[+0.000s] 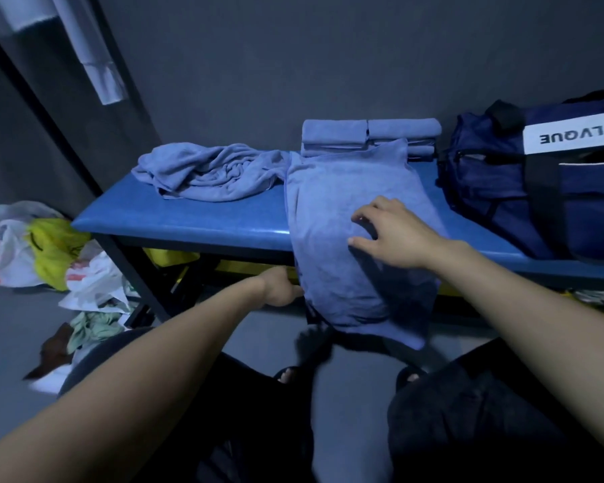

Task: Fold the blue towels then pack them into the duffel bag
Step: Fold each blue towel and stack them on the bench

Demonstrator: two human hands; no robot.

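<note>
2 hands, 1 duffel bag, 1 bench, approx. 3 plastic bags.

Blue towel lying half-folded, hanging over table edge; crumpled towel left; folded stack behind; navy duffel bag sitting right.

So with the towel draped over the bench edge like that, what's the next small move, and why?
Probably lift the hanging end up onto the bench. The towel droops off the bench; the left hand holds its lower edge, and the right hand rests flat on top, pinning it.
</note>
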